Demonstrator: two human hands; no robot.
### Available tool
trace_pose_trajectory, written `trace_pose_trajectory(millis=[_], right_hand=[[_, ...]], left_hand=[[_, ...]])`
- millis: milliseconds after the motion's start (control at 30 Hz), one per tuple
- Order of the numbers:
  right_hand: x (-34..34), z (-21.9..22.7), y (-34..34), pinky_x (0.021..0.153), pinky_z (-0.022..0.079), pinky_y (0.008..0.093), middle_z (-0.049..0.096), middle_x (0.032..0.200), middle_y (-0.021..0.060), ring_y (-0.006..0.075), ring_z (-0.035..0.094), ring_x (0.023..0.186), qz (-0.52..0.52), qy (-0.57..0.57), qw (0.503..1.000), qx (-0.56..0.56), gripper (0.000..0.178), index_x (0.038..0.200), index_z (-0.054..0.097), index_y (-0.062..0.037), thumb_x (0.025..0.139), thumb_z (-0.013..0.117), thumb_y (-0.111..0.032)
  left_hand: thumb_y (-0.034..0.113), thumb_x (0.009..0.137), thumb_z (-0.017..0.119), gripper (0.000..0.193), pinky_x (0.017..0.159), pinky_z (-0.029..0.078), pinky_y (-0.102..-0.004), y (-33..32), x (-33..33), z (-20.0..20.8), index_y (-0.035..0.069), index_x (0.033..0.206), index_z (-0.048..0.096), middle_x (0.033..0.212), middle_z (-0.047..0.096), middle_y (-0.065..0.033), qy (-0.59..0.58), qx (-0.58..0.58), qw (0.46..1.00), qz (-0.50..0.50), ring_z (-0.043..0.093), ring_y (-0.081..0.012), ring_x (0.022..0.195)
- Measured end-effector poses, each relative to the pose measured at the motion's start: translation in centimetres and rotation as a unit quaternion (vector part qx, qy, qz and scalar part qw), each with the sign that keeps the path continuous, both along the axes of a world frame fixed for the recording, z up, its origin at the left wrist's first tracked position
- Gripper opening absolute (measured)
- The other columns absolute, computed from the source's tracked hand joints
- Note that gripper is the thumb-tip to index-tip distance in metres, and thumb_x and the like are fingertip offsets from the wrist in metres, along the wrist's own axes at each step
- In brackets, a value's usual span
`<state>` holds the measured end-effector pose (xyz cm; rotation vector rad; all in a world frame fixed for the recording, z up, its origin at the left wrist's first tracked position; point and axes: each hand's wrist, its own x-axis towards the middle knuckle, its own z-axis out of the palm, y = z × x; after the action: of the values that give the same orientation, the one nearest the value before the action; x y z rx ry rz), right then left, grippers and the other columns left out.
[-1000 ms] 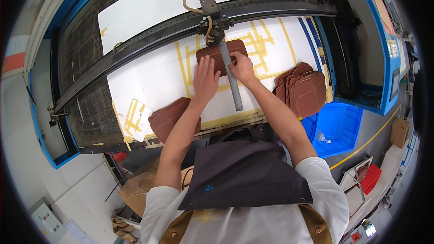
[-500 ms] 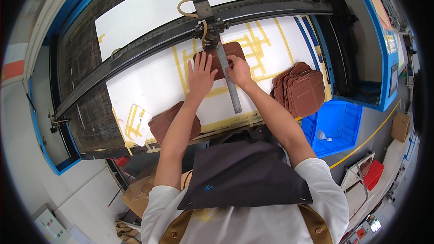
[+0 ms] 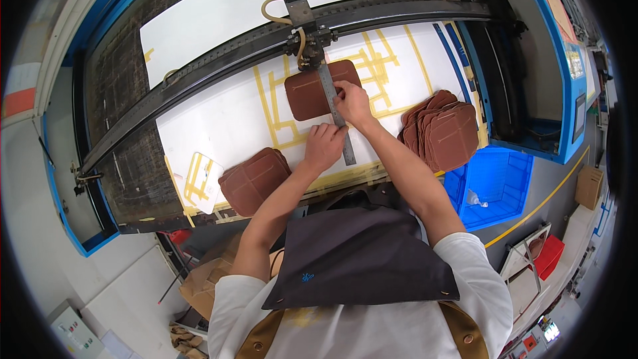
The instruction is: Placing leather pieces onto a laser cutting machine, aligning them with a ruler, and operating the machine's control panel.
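Observation:
A brown leather-like panel [image 3: 305,98] with rounded corners lies on the white, yellow-taped work board [image 3: 229,116]. Across it, a long steel ruler [image 3: 348,154] slants from the machine's head down toward me. My right hand [image 3: 353,104] pinches the ruler over the panel's right part. Below the panel, my left hand [image 3: 325,147] has its fingers curled against the ruler's left edge, with the thumb hidden in part. One stack of similar brown panels [image 3: 253,181] sits by my left forearm; a taller, fanned stack [image 3: 449,134] lies beyond my right forearm.
A black gantry rail [image 3: 219,66] crosses over the board, carrying a machine head [image 3: 310,46] just above the panel. The blue machine housing [image 3: 565,80] rises at right. A blue crate [image 3: 495,189] stands below the right edge. A small taped white card [image 3: 201,184] lies at left.
My left hand has lifted off the brown panel and moved down and right to the ruler. My right hand stays at the ruler, nearly unmoved.

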<state>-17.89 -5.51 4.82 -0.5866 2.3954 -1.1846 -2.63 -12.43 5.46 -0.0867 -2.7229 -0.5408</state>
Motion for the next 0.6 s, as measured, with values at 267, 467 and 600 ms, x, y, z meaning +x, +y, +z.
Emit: trace_pose_trajectory(millis=[267, 467, 600], right_hand=[[-0.7, -0.7, -0.1, 0.069, 0.057, 0.0373, 0.073, 0.078, 0.0155, 0.0275, 0.072, 0.072, -0.026, -0.009, 0.999, 0.03, 0.022, 0.1, 0.073, -0.0013, 0.079, 0.071, -0.008], [-2.1, -1.1, 2.9, 0.075, 0.057, 0.0385, 0.073, 0.08, 0.0176, 0.0308, 0.073, 0.079, -0.094, -0.15, 0.984, 0.014, 0.018, 0.089, 0.074, -0.0013, 0.078, 0.073, -0.015], [-1.7, 1.5, 8.9, 0.065, 0.057, 0.0375, 0.073, 0.078, 0.0138, 0.0226, 0.073, 0.066, -0.15, -0.189, 0.97, 0.031, 0.016, 0.092, 0.072, 0.0009, 0.083, 0.071, -0.012]], left_hand=[[0.011, 0.082, 0.067, 0.035, 0.07, 0.042, -0.037, 3.0, 2.7, 0.3, 0.01, 0.116, 0.068, 0.083, 0.056, -0.0025, -0.013, 0.061, 0.998, 0.017, 0.055, -0.0219, 0.08], [0.014, 0.085, 0.067, 0.035, 0.067, 0.043, -0.0376, 3.8, 5.7, -0.4, 0.01, 0.119, 0.067, 0.086, 0.061, -0.0045, 0.003, 0.077, 0.996, 0.036, 0.057, -0.0236, 0.077], [0.026, 0.086, 0.071, 0.044, 0.069, 0.05, -0.038, 4.8, 6.9, -0.3, 0.009, 0.126, 0.063, 0.091, 0.064, -0.0077, -0.04, 0.142, 0.989, 0.014, 0.061, -0.0267, 0.079]])
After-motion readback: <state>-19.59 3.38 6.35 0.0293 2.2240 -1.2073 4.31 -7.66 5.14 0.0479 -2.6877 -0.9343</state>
